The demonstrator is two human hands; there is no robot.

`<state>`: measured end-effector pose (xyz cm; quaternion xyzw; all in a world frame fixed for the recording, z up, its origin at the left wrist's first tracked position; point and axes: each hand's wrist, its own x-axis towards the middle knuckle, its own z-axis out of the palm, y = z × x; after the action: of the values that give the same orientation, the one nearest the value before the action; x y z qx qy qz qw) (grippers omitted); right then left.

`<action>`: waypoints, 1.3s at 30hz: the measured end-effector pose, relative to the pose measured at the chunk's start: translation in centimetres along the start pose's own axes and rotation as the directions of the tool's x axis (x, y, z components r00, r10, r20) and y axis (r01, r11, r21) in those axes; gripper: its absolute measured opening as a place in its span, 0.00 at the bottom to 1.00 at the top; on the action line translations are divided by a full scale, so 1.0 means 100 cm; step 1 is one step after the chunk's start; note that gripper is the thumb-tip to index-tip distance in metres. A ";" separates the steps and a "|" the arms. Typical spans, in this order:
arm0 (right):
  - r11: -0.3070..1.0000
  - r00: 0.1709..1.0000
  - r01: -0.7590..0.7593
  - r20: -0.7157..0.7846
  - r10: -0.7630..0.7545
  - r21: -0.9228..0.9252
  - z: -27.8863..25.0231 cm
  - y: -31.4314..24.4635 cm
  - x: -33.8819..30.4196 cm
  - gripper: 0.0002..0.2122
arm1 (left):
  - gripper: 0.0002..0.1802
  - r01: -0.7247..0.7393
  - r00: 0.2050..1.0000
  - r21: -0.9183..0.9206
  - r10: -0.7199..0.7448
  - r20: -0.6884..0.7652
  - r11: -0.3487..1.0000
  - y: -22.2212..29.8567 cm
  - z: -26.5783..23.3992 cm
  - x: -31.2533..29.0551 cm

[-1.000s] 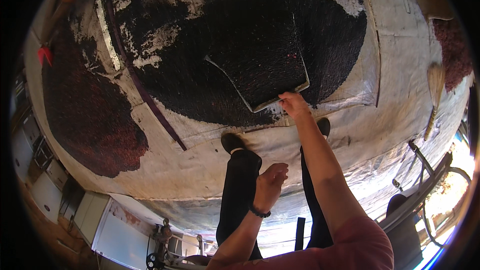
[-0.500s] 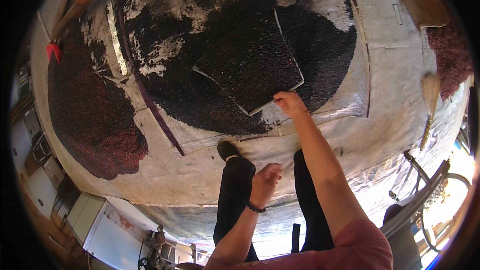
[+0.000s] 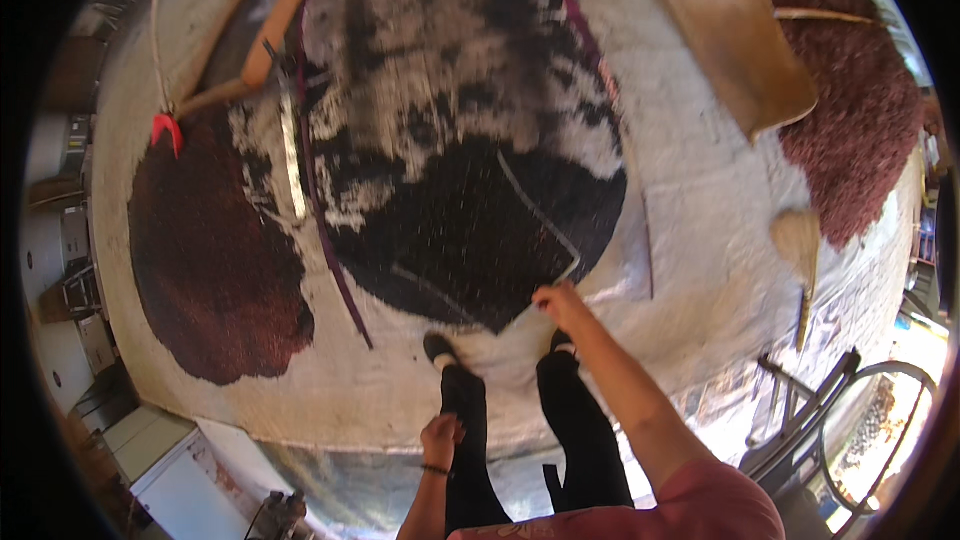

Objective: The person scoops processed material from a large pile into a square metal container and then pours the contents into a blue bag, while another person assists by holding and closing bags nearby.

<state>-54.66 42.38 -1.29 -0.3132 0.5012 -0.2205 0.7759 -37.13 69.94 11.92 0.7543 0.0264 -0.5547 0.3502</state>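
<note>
A flat, squarish tray-like piece (image 3: 540, 206) with thin pale edges lies on a pile of black grains (image 3: 598, 202), and dark grains cover its surface. At its near edge, by the right corner, the fingers of my right hand (image 3: 562, 304) are pinched on it. My left hand (image 3: 442, 434), a dark beaded bracelet at its wrist, hangs beside my left leg with its fingers curled in and nothing visible in them. Motion blurs the picture somewhat, and the grains hide most of the piece's outline.
A dark reddish heap (image 3: 215, 265) spreads at the left, near a red-ended tool (image 3: 167, 130). To the right are another reddish heap (image 3: 850, 130), a tan curved board (image 3: 745, 50) and a broom (image 3: 797, 250). A metal-framed wheeled thing (image 3: 810, 420) stands at lower right.
The whole view has shifted, showing more of the far ground. My right hand stays at the piece's near edge. My left hand has dropped lower and to the left, its fingers still curled.
</note>
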 end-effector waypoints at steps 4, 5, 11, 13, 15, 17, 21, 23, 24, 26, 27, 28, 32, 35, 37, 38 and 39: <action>0.927 0.977 -0.193 -0.019 0.210 0.320 0.026 -0.067 -0.056 0.02 | 0.07 0.092 0.991 -0.024 -0.094 -0.099 0.995 0.004 -0.017 -0.064; 0.917 0.969 -0.229 -0.008 0.245 0.326 0.026 -0.079 -0.067 0.02 | 0.07 0.115 0.985 -0.040 -0.119 -0.128 0.993 0.005 -0.017 -0.076; 0.987 0.989 0.078 0.134 -0.060 -0.138 0.024 -0.152 -0.129 0.02 | 0.09 -0.180 0.983 0.133 0.181 0.002 0.975 0.008 -0.017 -0.127; 0.984 0.990 0.081 0.125 -0.062 -0.161 0.028 -0.174 -0.137 0.02 | 0.10 -0.410 0.907 0.406 0.412 0.087 0.817 0.015 -0.018 -0.133; 0.958 0.980 -0.197 0.036 0.194 0.209 0.028 -0.184 -0.139 0.02 | 0.11 -0.453 0.880 0.654 0.423 0.217 0.607 0.014 -0.015 -0.116; 0.932 0.977 -0.212 0.036 0.211 0.293 0.040 -0.203 -0.154 0.02 | 0.12 -0.468 0.869 0.834 0.327 0.372 0.292 -0.006 -0.017 -0.094; 0.948 0.991 -0.128 0.067 0.114 0.291 0.049 -0.220 -0.182 0.02 | 0.14 -0.513 0.816 0.843 0.213 0.537 -0.160 -0.012 -0.024 -0.059; 0.957 0.996 -0.038 0.089 0.013 0.288 0.044 -0.213 -0.185 0.01 | 0.14 -0.495 0.847 0.862 0.163 0.507 -0.111 0.008 -0.018 -0.058; 0.937 0.996 -0.074 0.072 0.052 0.343 0.047 -0.218 -0.188 0.01 | 0.15 -0.478 0.860 0.874 0.153 0.487 -0.094 0.014 -0.019 -0.057; 0.879 0.990 -0.140 0.046 0.134 0.456 0.055 -0.223 -0.195 0.01 | 0.15 -0.463 0.872 0.882 0.137 0.470 -0.084 0.024 -0.019 -0.055; 0.877 0.991 -0.122 0.011 0.132 0.465 0.059 -0.227 -0.200 0.01 | 0.15 -0.459 0.876 0.884 0.123 0.467 -0.086 0.027 -0.019 -0.053; 0.865 0.990 -0.123 0.002 0.139 0.486 0.060 -0.223 -0.199 0.01 | 0.16 -0.454 0.880 0.887 0.112 0.461 -0.088 0.030 -0.020 -0.051; 0.847 0.984 -0.160 0.019 0.175 0.507 0.061 -0.227 -0.199 0.02 | 0.17 -0.438 0.890 0.891 0.081 0.449 -0.121 0.032 -0.028 -0.049; 0.846 0.885 0.460 0.209 -0.416 -0.268 0.048 -0.209 -0.186 0.04 | 0.18 -0.423 0.893 0.890 0.090 0.441 -0.171 0.025 -0.045 -0.050; 0.324 0.619 0.736 0.399 -0.676 -0.594 0.059 -0.226 -0.208 0.02 | 0.18 -0.432 0.886 0.884 0.095 0.453 -0.180 -0.006 -0.062 -0.043; 0.495 0.693 0.702 0.330 -0.641 -0.512 0.050 -0.226 -0.200 0.01 | 0.20 -0.445 0.885 0.885 0.086 0.458 -0.134 -0.020 -0.065 -0.029; 0.757 0.818 0.576 0.234 -0.526 -0.308 0.042 -0.221 -0.193 0.01 | 0.21 -0.451 0.885 0.888 0.078 0.458 -0.092 -0.031 -0.071 -0.017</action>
<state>-59.14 40.54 28.00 -0.5994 0.3656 -0.3206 0.6358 -33.36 76.85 12.82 0.6801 -0.5742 -0.4141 -0.1905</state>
